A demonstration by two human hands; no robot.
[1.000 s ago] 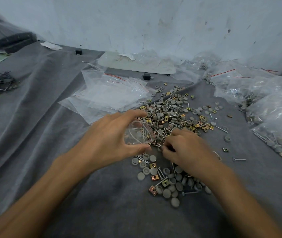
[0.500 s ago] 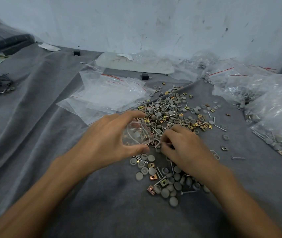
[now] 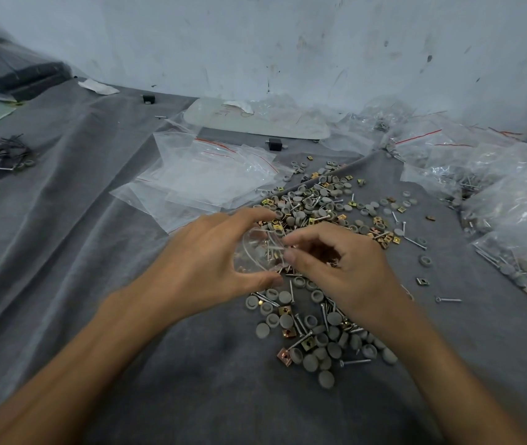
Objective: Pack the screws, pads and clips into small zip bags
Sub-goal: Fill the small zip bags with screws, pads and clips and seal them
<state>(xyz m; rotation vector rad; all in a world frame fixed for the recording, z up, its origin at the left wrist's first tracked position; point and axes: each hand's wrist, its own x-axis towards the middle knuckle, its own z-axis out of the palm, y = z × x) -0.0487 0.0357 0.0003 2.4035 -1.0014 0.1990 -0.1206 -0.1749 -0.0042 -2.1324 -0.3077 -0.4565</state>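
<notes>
Head view: nearest, just below the right wrist, loose grey pads, brass clips and screws lie mixed on a grey cloth. Above them the left hand curls thumb and fingers round a small clear zip bag, holding its mouth wide. The right hand, close against it, pinches what look like screws at that mouth. The bag is soft and lightly held, so the mouth could fold and the screws spill back into the heap, or a sharp point could snag the film. With parts so mingled, a wrong count seems easy. Beyond the fingertips lies the larger scatter of parts. Past the left hand lie flat empty bags, and well beyond the right hand, filled bags.
</notes>
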